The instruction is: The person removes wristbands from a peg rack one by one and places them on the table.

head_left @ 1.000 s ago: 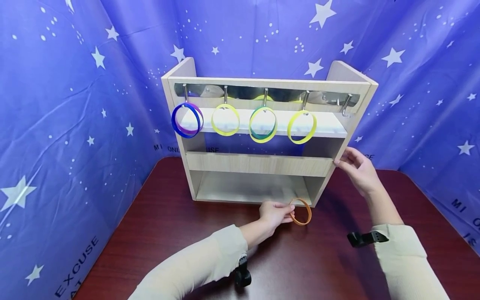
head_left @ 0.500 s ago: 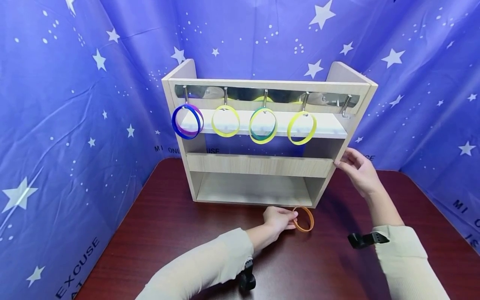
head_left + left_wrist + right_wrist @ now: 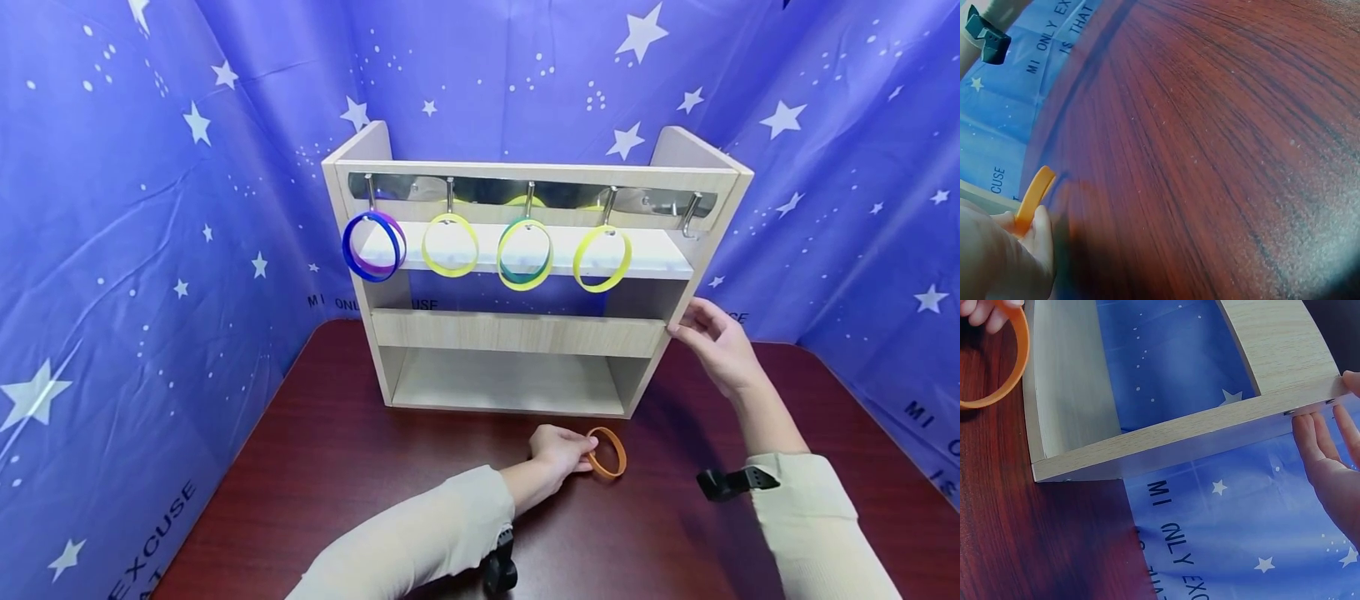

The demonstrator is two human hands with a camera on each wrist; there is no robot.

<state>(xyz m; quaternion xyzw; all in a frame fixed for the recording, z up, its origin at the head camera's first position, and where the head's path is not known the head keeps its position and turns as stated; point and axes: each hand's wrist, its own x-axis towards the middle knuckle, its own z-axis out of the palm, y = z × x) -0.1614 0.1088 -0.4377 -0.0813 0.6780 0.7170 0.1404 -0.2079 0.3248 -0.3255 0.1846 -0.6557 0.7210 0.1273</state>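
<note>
At five o'clock from the centre of the wooden rack (image 3: pixel 517 332): one orange ring (image 3: pixel 1033 197), pinched by the left hand (image 3: pixel 558 450), over the bench (image 3: pixel 337 467). At four o'clock: right hand (image 3: pixel 716 346), thumb and fingers apart, touching the rack's side. Past nine o'clock: blue ring (image 3: pixel 347 242), hung on a hook (image 3: pixel 371 193).

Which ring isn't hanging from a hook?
The orange ring, pinched in the person's left hand; the other rings all hang from the metal hooks.
</note>
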